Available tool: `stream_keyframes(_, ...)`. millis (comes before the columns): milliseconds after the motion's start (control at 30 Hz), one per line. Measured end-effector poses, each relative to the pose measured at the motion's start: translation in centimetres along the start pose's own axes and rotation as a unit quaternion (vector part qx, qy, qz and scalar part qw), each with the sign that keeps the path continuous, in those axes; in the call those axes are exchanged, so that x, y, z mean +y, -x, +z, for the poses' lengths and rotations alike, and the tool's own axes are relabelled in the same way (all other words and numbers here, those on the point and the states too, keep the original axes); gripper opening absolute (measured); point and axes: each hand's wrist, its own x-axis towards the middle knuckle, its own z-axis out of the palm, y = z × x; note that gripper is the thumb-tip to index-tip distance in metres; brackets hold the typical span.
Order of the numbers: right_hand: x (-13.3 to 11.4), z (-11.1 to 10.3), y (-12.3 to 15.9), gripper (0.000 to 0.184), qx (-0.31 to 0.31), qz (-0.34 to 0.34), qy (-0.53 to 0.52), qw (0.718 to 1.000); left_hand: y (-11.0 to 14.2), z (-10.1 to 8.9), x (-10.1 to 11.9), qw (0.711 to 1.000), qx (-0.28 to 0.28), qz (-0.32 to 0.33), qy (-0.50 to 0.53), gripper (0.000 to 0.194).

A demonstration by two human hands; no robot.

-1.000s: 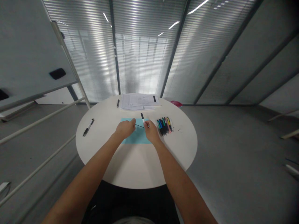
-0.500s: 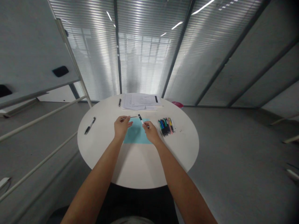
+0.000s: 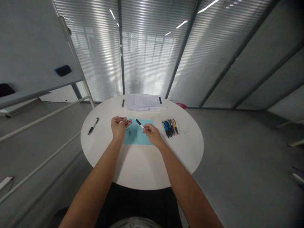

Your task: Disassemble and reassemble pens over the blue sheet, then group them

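Observation:
My left hand (image 3: 118, 127) pinches a thin dark stick (image 3: 128, 121), which looks like a pen refill, its tip pointing right. Across from it, my right hand (image 3: 152, 133) grips a black-and-white pen barrel (image 3: 139, 123) whose dark end slants up and left. The two pieces are apart, with a small gap between them. Both hands are over a light blue sheet (image 3: 139, 141) on the round white table (image 3: 142, 171). Right of the sheet lies a row of several coloured pens (image 3: 170, 128).
A stack of printed papers (image 3: 143, 102) lies at the table's far side, with a small dark pen (image 3: 123, 103) beside it. Another pen (image 3: 93, 126) rests at the left. A whiteboard (image 3: 35, 41) on a metal frame stands left. Something pink (image 3: 181, 105) shows past the far edge.
My left hand has moved left and its thin stick now tips down to the right. The barrel in my right hand has shifted slightly left and lies flatter.

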Motion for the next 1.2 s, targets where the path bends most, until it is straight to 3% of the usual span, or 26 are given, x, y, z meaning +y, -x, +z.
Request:
stream_keyframes(167, -0.52, -0.38, 0.28, 0.018, 0.007, 0.003, -0.008, 1.000, -0.37, -0.27, -0.07, 0.998, 0.009, -0.021, 0.054, 0.041)
stream_keyframes(333, -0.54, -0.39, 0.43, 0.017, -0.007, -0.001, 0.009, 1.000, -0.08, -0.12, 0.17, 0.999, -0.011, -0.041, 0.025, 0.034)
stream_keyframes(700, -0.53, -0.30, 0.44, 0.014, -0.009, -0.001, -0.021, 1.000, 0.12, -0.16, -0.01, 0.998, -0.025, -0.019, 0.050, 0.034)
stream_keyframes(1200, 0.05, -0.27, 0.39, 0.013, -0.021, -0.019, -0.006, 1.000, 0.04, -0.30, -0.17, 1.000, -0.027, 0.001, 0.008, 0.033)
